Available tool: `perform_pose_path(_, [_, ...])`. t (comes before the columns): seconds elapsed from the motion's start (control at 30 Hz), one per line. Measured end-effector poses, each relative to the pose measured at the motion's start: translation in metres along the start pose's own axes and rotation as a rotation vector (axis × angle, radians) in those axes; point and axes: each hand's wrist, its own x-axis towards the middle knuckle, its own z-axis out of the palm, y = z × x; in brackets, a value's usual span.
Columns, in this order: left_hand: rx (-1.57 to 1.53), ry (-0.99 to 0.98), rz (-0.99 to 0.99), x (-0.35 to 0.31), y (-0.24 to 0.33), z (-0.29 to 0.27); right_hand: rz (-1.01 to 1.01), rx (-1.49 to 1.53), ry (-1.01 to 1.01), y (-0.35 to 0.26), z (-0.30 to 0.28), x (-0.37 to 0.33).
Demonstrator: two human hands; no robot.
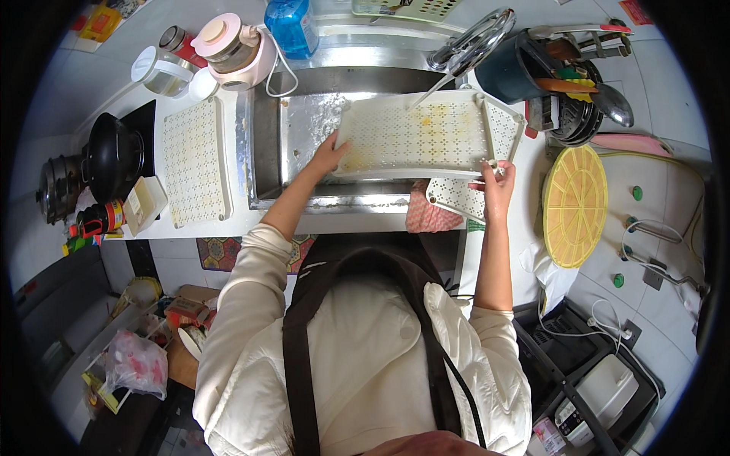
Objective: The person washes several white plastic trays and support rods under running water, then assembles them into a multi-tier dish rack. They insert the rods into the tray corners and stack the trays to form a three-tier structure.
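My left hand (328, 154) grips the left end of a white perforated plastic shelf panel (395, 137). Its fingers are closed on the edge. At the near right corner, my right hand (496, 182) also has its fingers closed on the panel. The panel spans the metal sink (262, 190), with yellow stains on its surface. Above it, the chrome faucet (475, 38) points its narrow end at the panel. Another perforated panel (461, 197) lies partly hidden beneath, at the right side of the sink. A pink checked cloth (430, 210) hangs over the sink's front edge.
Left of the sink lies another perforated panel (194, 159). A black wok (112, 156), a pink kettle (236, 53) and a blue bottle (293, 29) stand around. On the right are a dark utensil holder (511, 68) and a round yellow board (576, 205).
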Motion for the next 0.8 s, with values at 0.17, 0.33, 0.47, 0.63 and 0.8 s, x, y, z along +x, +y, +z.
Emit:
perform_pose_path(0.17, [-0.064, -0.019, -0.164, 0.005, 0.011, 0.033, -0.347, 0.026, 0.036, -0.007, -0.023, -0.011])
perform_pose_path(0.33, [0.074, 0.134, -0.207, 0.016, 0.01, 0.023, -0.29, -0.038, 0.28, -0.008, -0.067, -0.004])
perform_pose_path(0.47, [0.407, 0.355, -0.168, 0.006, -0.023, -0.023, -0.182, 0.101, 0.461, 0.007, -0.101, -0.017])
perform_pose_path(0.63, [0.629, 0.687, 0.118, -0.057, -0.032, -0.063, -0.103, 0.394, 0.43, 0.056, -0.106, -0.03])
perform_pose_path(0.8, [0.755, 0.887, 0.422, -0.127, -0.009, -0.097, 0.067, 0.545, 0.369, 0.127, -0.102, -0.031])
